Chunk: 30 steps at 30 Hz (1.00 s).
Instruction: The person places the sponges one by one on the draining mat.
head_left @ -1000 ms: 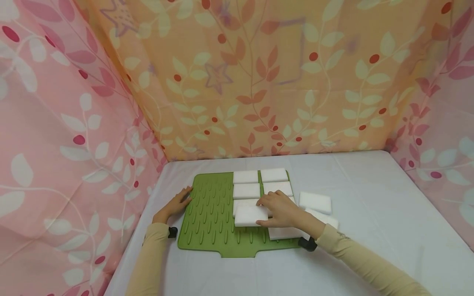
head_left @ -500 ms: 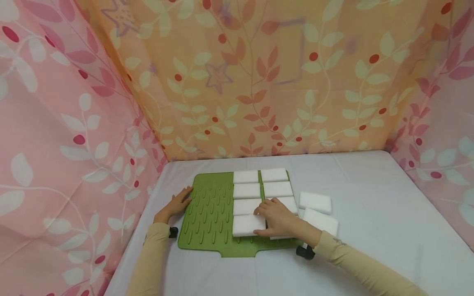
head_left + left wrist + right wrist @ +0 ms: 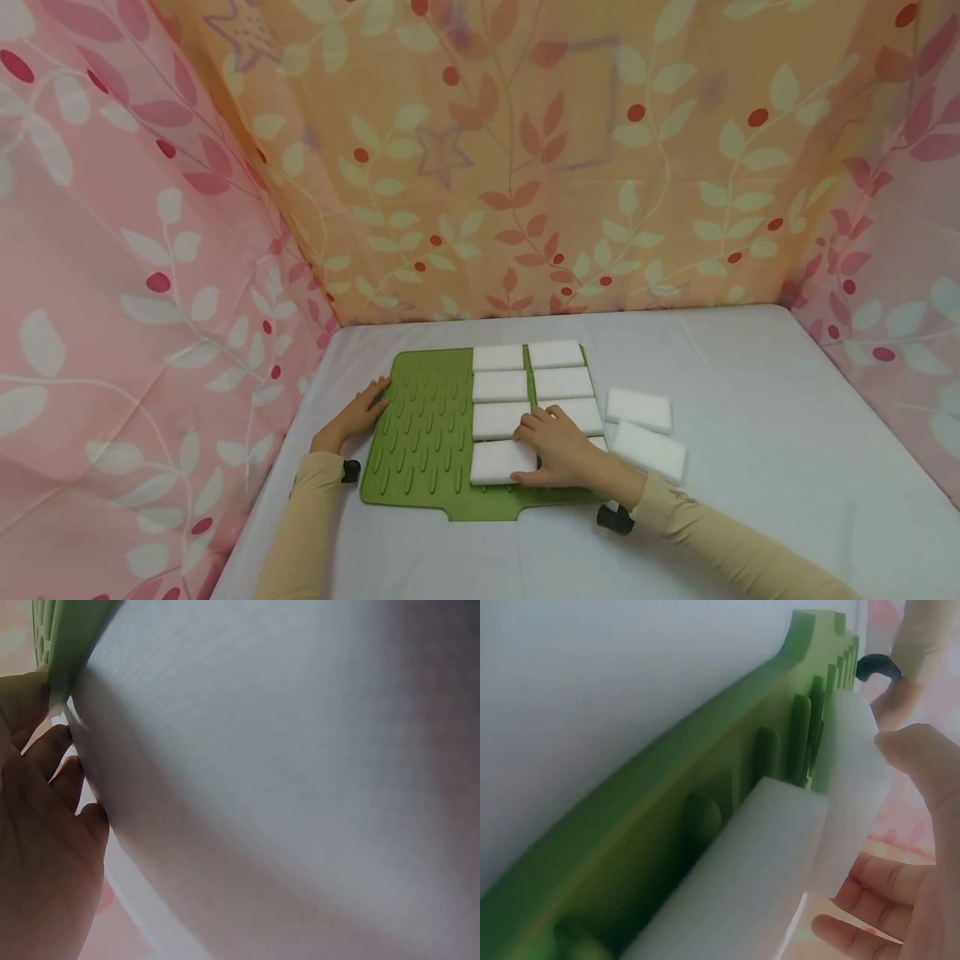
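A green ridged mat (image 3: 423,425) lies flat, bearing two columns of white sponge blocks on its right half. At the near end of the left column, my right hand (image 3: 558,454) holds a white sponge (image 3: 501,462) by its right part. In the right wrist view, the thumb (image 3: 911,750) touches this sponge's near edge while the fingers reach its far side. Part of the neighbouring sponge is hidden beneath the hand. My left hand (image 3: 356,421) rests along the mat's left edge, fingers extended; the left wrist view shows fingertips right at that edge.
Two more white sponges, one farther back (image 3: 639,411) and one nearer (image 3: 648,452), lie right of the mat on the white-covered table (image 3: 780,467). Flowered cloth (image 3: 525,167) walls the back and both sides. Each wrist wears a black device (image 3: 617,518).
My right hand has brought its sponge down and toward the near edge of the mat, from overlapping the third block to just in front of it. The left hand stays put.
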Tool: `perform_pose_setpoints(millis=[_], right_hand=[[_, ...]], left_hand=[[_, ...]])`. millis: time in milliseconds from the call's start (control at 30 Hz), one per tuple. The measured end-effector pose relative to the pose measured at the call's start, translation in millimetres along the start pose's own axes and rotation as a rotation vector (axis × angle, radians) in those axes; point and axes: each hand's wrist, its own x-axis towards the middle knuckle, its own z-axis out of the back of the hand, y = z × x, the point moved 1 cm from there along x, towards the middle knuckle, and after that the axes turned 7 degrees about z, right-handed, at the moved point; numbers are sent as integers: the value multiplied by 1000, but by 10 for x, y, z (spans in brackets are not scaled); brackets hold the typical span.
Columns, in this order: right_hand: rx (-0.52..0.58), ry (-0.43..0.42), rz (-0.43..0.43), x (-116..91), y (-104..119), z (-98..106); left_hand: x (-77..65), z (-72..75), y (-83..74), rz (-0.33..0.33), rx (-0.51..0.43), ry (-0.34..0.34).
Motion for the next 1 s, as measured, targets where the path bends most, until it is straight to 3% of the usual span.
perform_pose_setpoints(millis=[533, 1000], right_hand=[[-55, 10, 14, -26, 7, -59], [34, -28, -22, -86, -58, -19]], left_hand=[[2, -7, 19, 13, 9, -7], [-3, -17, 38, 32, -6, 3]])
